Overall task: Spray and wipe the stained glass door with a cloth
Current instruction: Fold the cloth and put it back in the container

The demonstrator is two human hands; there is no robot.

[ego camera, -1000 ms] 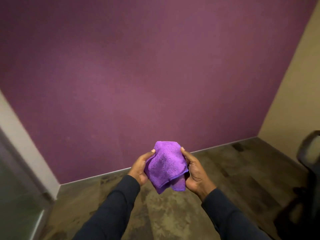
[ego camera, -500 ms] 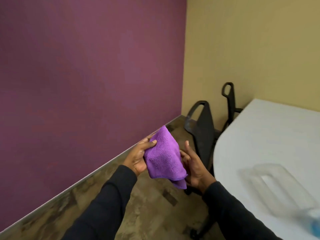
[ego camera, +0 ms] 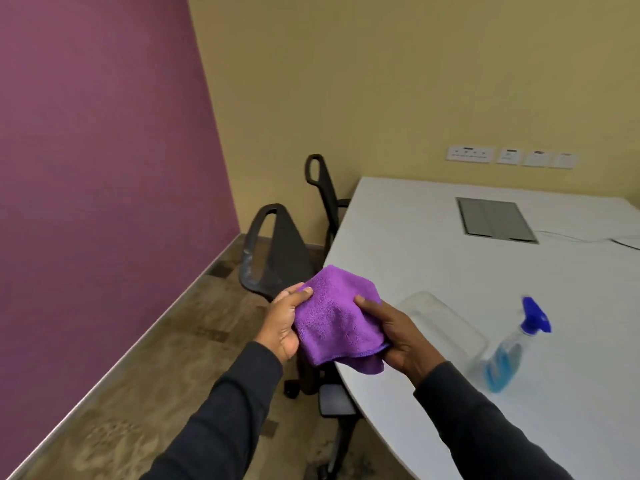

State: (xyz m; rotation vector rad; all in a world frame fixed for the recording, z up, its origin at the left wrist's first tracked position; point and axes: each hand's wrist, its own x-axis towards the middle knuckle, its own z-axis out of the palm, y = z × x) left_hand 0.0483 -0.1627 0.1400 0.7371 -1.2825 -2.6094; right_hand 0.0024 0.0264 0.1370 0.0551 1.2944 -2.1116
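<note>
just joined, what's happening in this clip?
A person in dark sleeves holds a folded purple microfiber cloth in both hands, left hand gripping its left edge, right hand its right side, just off the edge of a white table. A spray bottle with blue liquid stands untouched on the table beside a clear plastic tray. Two black chairs sit at the table. No glass door is in view.

— The cloth?
— A purple microfibre cloth [ego camera: 337,318], folded and bunched, pinched between both grips.
— And the sprayer?
— A clear spray bottle [ego camera: 510,349], blue trigger and liquid, upright right of the right grip [ego camera: 398,336].
</note>
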